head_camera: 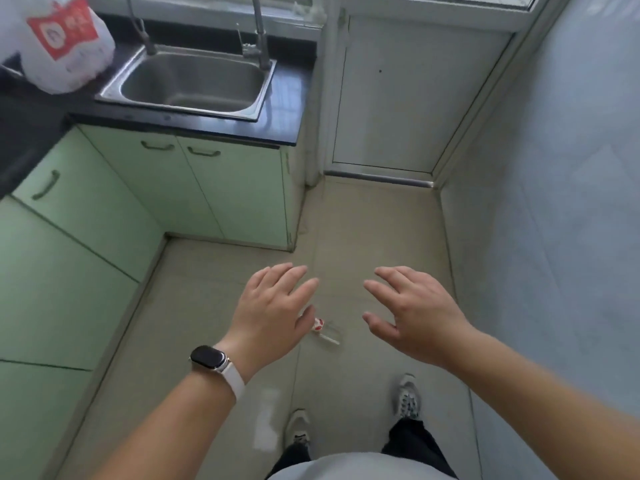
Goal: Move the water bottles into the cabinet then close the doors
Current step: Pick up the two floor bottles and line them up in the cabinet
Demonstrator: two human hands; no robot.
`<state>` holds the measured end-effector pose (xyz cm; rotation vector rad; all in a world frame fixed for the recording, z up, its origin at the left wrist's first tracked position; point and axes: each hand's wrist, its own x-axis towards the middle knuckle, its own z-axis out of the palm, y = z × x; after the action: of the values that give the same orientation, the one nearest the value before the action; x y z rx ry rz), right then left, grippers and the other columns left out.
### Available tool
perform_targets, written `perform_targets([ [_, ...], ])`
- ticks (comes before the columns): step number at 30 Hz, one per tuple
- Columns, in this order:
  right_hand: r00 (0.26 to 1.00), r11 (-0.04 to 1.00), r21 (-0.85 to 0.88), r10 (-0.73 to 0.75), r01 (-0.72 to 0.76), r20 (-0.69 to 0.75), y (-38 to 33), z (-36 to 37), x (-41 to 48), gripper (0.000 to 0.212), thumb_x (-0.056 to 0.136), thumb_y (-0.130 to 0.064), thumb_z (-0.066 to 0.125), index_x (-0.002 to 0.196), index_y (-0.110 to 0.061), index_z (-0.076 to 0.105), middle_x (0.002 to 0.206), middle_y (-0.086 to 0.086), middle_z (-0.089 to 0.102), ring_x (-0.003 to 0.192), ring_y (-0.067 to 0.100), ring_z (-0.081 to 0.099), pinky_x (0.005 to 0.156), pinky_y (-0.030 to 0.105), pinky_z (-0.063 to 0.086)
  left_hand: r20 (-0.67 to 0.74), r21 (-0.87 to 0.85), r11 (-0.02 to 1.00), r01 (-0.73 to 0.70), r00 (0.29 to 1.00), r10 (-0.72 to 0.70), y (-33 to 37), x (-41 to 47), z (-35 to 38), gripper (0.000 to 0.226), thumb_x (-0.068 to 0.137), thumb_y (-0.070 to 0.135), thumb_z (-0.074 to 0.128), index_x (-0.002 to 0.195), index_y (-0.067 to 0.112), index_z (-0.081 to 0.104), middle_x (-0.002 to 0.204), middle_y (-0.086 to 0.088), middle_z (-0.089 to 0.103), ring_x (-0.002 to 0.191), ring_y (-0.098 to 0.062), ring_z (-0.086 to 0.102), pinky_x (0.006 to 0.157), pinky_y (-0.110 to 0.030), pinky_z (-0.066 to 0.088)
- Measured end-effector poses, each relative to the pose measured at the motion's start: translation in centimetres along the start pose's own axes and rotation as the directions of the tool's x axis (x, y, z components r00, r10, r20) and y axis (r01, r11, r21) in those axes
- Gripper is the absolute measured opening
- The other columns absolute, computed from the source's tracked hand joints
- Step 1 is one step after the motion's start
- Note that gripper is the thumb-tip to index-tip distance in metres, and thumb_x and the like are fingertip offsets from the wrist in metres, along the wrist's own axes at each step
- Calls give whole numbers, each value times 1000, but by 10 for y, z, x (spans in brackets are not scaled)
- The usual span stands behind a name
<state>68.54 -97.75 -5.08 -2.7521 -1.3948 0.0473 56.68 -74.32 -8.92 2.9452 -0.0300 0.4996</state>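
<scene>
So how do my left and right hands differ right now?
The left hand has a dark watch on a white strap at its wrist; the right hand has a bare wrist. In this view the left hand overlaps the bottle lying on the floor; the right hand shows clear of it. Both are open, palms down, holding nothing.

The person is standing on the tiled floor [363, 237], holding the left hand [273, 306] and right hand [412, 313] out, fingers spread, gripping nothing. A clear water bottle [327, 332] is lying on the floor, partly hidden behind the left thumb. The green cabinet doors [207, 188] under the sink [194, 81] are sitting shut, and a white bag [65, 46] is resting on the black tabletop [284, 109]
</scene>
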Motion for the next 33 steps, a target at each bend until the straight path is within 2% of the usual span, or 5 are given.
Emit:
perform_targets([
  [6, 985, 982, 89, -171, 169, 22, 46, 26, 40, 56, 87, -56, 44, 117, -15, 68, 121, 13, 66, 109, 35, 62, 88, 42, 51, 40, 68, 976, 205, 977, -208, 15, 18, 28, 40, 88, 38, 55, 113, 14, 74, 122, -10, 69, 114, -34, 64, 97, -43, 43],
  [13, 959, 949, 195, -269, 249, 83, 108, 86, 93, 51, 85, -52, 48, 113, -16, 69, 118, 13, 66, 105, 35, 62, 86, 41, 51, 107, 92, 883, 461, 877, -469, 34, 41, 86, 42, 88, 38, 52, 115, 15, 74, 124, -10, 69, 115, -34, 63, 98, -43, 41],
  [18, 925, 921, 207, -359, 329, 125, 123, 149, 116, 51, 85, -54, 45, 113, -17, 68, 118, 13, 65, 104, 34, 62, 86, 40, 50, 171, 84, 828, 554, 811, -560, 29, 35, 144, 43, 88, 38, 51, 117, 16, 72, 125, -9, 68, 117, -33, 61, 98, -45, 45],
  [28, 936, 932, 246, -311, 267, 164, 113, 356, 133, 57, 85, -55, 45, 121, -14, 63, 121, 12, 63, 105, 34, 61, 84, 40, 50, 200, 20, 752, 658, 735, -648, -35, -45, 344, 47, 87, 39, 51, 122, 11, 67, 129, -15, 64, 117, -34, 59, 92, -48, 49],
  [33, 929, 937, 258, -296, 237, 223, 107, 494, 140, 59, 84, -56, 43, 126, -17, 57, 125, 10, 60, 108, 33, 60, 84, 40, 50, 220, 26, 617, 787, 598, -771, -59, -101, 475, 50, 86, 39, 49, 118, 5, 68, 123, -16, 65, 109, -38, 61, 89, -46, 50],
])
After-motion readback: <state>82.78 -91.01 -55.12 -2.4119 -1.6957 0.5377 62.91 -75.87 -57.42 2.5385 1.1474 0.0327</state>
